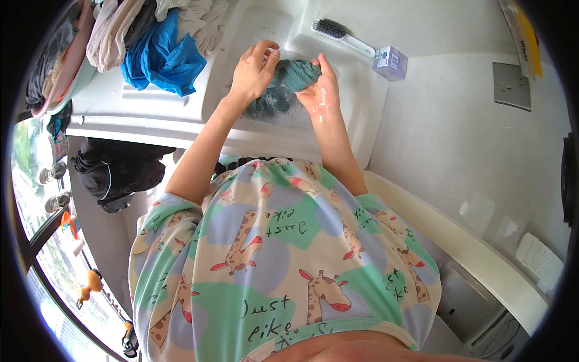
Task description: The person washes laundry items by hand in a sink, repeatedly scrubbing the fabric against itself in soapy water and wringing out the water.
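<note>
A wet, dark green cloth (300,75) is bunched up over a white sink basin (362,97), with more of it lying in sudsy water below. My right hand (322,88) is wet and cups the bunched part from the right, its fingers mostly behind the cloth. On the left side of the same cloth is my left hand (256,68), its fingers bent and the thumb raised; whether the fingertips pinch the cloth is hard to tell.
A scrubbing brush (344,37) and a purple-white box (390,63) rest on the basin's right ledge. Left of the basin, a blue garment (163,56) and pale clothes (111,34) lie on the counter. Farther left stands a pink tub (74,74) of clothes. A black bag (120,169) hangs below.
</note>
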Action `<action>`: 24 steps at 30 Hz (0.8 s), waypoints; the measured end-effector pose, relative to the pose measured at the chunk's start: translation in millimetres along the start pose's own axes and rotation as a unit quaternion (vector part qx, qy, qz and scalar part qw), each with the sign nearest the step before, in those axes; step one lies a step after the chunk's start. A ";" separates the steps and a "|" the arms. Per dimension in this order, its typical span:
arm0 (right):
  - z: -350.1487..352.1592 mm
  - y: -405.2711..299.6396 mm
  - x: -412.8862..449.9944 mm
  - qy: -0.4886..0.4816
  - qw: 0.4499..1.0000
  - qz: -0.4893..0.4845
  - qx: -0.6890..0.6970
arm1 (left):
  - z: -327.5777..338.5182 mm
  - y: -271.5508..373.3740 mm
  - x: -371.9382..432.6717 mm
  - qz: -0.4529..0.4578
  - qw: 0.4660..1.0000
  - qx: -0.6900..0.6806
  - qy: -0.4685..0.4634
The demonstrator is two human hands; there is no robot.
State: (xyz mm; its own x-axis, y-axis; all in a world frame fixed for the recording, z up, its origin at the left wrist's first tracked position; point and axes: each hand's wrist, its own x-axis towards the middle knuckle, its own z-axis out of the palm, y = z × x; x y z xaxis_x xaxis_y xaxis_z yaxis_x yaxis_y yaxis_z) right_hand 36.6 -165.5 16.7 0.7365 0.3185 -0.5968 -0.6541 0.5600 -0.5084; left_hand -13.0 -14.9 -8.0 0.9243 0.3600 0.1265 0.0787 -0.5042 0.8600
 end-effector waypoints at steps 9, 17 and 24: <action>6.3 20.8 -8.5 -0.101 0.994 0.049 0.013 | -1.8 11.5 1.6 -0.113 0.976 -0.184 -0.001; -29.9 47.8 12.8 -0.229 0.926 0.223 0.199 | -6.0 72.5 -15.8 -0.006 0.996 -0.091 -0.001; 2.5 -8.9 -13.5 -0.154 0.949 0.217 0.168 | 22.3 113.9 -60.1 0.191 0.981 -0.011 -0.036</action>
State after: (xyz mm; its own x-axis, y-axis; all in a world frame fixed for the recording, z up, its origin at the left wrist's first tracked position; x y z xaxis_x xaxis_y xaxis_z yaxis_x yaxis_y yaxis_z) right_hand 32.9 -172.8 30.8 0.4591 0.7547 -0.4687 -0.8539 0.5204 0.0014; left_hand -51.2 -111.4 71.4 0.9094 0.0913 0.4059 -0.2852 -0.5733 0.7681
